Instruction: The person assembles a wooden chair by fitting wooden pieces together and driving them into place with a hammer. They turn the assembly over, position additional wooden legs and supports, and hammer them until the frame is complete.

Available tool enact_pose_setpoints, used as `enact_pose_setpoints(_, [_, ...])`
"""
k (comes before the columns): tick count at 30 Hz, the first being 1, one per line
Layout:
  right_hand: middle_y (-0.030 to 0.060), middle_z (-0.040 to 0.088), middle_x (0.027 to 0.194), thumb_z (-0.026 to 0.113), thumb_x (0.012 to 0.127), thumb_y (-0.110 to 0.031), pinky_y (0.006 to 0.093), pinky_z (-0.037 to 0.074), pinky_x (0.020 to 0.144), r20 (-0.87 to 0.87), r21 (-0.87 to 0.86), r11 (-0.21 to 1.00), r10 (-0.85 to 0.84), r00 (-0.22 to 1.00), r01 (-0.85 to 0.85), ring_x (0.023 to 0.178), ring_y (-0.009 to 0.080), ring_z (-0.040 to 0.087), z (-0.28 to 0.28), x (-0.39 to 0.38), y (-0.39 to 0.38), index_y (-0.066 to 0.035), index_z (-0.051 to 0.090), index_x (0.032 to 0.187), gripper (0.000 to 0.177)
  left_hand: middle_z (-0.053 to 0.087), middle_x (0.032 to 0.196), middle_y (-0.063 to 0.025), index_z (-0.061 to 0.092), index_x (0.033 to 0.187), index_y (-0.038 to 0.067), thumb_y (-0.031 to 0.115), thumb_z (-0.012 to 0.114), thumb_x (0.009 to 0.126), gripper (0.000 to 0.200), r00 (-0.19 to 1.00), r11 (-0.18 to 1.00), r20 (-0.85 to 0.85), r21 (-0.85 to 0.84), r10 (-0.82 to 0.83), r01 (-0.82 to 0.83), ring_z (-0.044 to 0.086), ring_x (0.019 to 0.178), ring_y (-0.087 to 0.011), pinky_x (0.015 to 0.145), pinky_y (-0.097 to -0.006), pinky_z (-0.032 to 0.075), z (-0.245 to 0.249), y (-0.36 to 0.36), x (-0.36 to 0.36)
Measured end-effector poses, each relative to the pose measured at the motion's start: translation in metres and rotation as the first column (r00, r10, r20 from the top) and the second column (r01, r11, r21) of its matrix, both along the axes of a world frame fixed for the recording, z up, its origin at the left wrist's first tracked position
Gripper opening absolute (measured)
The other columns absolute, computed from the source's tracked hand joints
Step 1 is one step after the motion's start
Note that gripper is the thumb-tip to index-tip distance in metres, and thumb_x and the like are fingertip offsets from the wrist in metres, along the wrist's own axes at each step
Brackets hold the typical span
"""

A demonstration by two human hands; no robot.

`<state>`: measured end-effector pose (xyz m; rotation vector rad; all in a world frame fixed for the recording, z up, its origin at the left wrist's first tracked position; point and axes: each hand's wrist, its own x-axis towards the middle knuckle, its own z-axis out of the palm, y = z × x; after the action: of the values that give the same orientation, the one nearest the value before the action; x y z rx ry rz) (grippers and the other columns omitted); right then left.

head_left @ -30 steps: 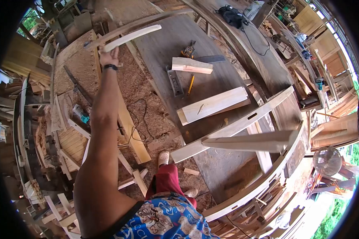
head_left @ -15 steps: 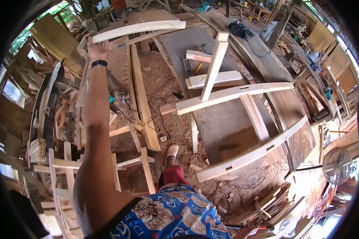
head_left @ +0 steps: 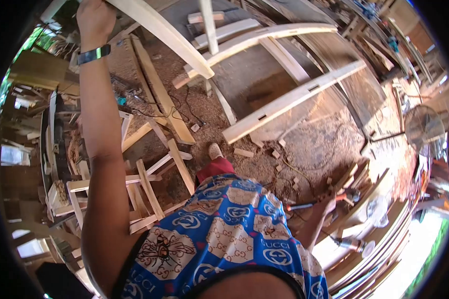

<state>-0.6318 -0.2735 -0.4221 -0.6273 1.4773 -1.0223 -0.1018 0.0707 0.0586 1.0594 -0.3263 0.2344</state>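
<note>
Before us, a near rail (head_left: 289,102) and a far rail (head_left: 242,47) lie over the worktop (head_left: 239,72), a crosspiece (head_left: 285,60) between them and a post (head_left: 208,27) rising from the far rail's left part. Left of these, a bar (head_left: 169,39) slants from our left hand (head_left: 95,20); a plank (head_left: 163,97) lies lower. Offcuts (head_left: 243,152) lie right of our foot (head_left: 215,152). Our right hand (head_left: 327,205) has a hammer (head_left: 302,205), boards (head_left: 384,264) beside it, a fan (head_left: 425,124) farther ahead.
</note>
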Motion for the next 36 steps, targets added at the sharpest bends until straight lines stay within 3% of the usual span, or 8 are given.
enact_pose_setpoints(3, [-0.0026,0.038,0.057,0.066,0.095,-0.031,0.0260,0.029,0.037,0.049,0.003,0.999,0.034,0.998,-0.034,0.042,0.0105,0.034,0.029,0.018,0.022,-0.010,0.057,0.084,0.026,0.066,0.082,-0.0075,0.058,0.108,0.008,0.020,0.064,0.097,0.017,0.897,0.985,0.407,0.052,-0.174,0.167,0.066,0.063,-0.0188,0.057,-0.0318,0.060,-0.032,-0.040,0.008])
enact_pose_setpoints(4, [-0.0023,0.038,0.057,0.066,0.094,-0.033,0.0266,0.030,0.037,0.062,0.004,1.000,0.016,0.998,-0.016,0.041,0.0107,0.034,0.032,0.022,0.026,-0.009,0.056,0.083,0.028,0.064,0.080,-0.0053,0.056,0.110,0.009,0.018,0.064,0.096,0.018,0.864,0.950,0.397,0.092,-0.311,0.300,0.063,0.060,-0.0154,0.051,-0.0299,0.057,-0.041,-0.050,0.013])
enact_pose_setpoints(16, [-0.0030,0.035,0.055,0.064,0.096,-0.029,0.0282,0.027,0.039,0.191,0.058,0.994,-0.101,0.976,0.092,0.041,0.0104,0.033,0.008,-0.037,0.068,-0.009,0.054,0.082,0.026,0.054,0.072,-0.0009,0.054,0.104,0.009,0.013,0.062,0.096,0.012,0.966,0.986,0.206,-0.020,-0.157,0.165,0.051,0.048,-0.0119,0.041,-0.0236,0.042,-0.157,-0.146,-0.052])
enact_pose_setpoints(18, [-0.0029,0.034,0.055,0.061,0.097,-0.028,0.0284,0.029,0.040,0.206,0.079,0.991,-0.122,0.971,0.108,0.042,0.0108,0.032,0.014,-0.041,0.074,-0.011,0.052,0.081,0.025,0.056,0.081,-0.0115,0.044,0.105,0.009,0.020,0.065,0.093,0.027,0.916,0.961,0.299,0.002,-0.265,0.278,0.060,0.066,-0.0238,0.058,-0.0436,0.052,-0.164,-0.133,-0.040])
enact_pose_setpoints(19, [-0.0031,0.033,0.056,0.061,0.097,-0.028,0.0283,0.029,0.041,0.167,0.103,0.985,-0.151,0.974,0.135,0.043,0.0107,0.032,0.018,-0.045,0.074,-0.011,0.051,0.081,0.025,0.056,0.077,-0.0088,0.043,0.106,0.009,0.011,0.064,0.094,0.024,0.903,0.943,0.320,-0.075,-0.286,0.325,0.057,0.054,-0.0194,0.045,-0.0331,0.048,-0.172,-0.129,-0.040])
enact_pose_setpoints(27, [-0.0045,0.035,0.056,0.058,0.098,-0.033,0.0269,0.025,0.041,0.233,0.127,0.983,-0.160,0.959,0.133,0.044,0.0096,0.031,0.020,-0.053,0.054,-0.012,0.052,0.082,0.027,0.060,0.069,-0.0111,0.045,0.105,0.005,0.012,0.062,0.096,0.020,0.846,0.969,0.476,0.069,-0.240,0.236,0.061,0.056,-0.0191,0.048,-0.0340,0.052,-0.162,-0.117,-0.081])
enact_pose_setpoints(32, [-0.0041,0.034,0.055,0.059,0.098,-0.026,0.0285,0.027,0.041,0.188,0.100,0.992,-0.100,0.977,0.083,0.043,0.0095,0.030,0.046,-0.019,0.045,-0.012,0.049,0.078,0.027,0.062,0.065,-0.0111,0.047,0.106,0.000,0.007,0.057,0.097,0.015,0.629,0.911,0.678,0.390,-0.381,0.132,0.060,0.051,-0.0181,0.051,-0.0312,0.053,-0.138,-0.134,-0.115])
enact_pose_setpoints(36, [-0.0035,0.036,0.055,0.064,0.096,-0.027,0.0275,0.028,0.040,0.127,0.069,0.996,-0.061,0.990,0.052,0.041,0.0099,0.031,0.058,-0.003,0.040,-0.011,0.050,0.078,0.028,0.060,0.061,-0.0138,0.049,0.109,-0.001,0.002,0.053,0.097,0.013,0.676,0.962,0.684,0.216,-0.273,0.170,0.062,0.052,-0.0178,0.049,-0.0319,0.053,-0.161,-0.122,-0.131])
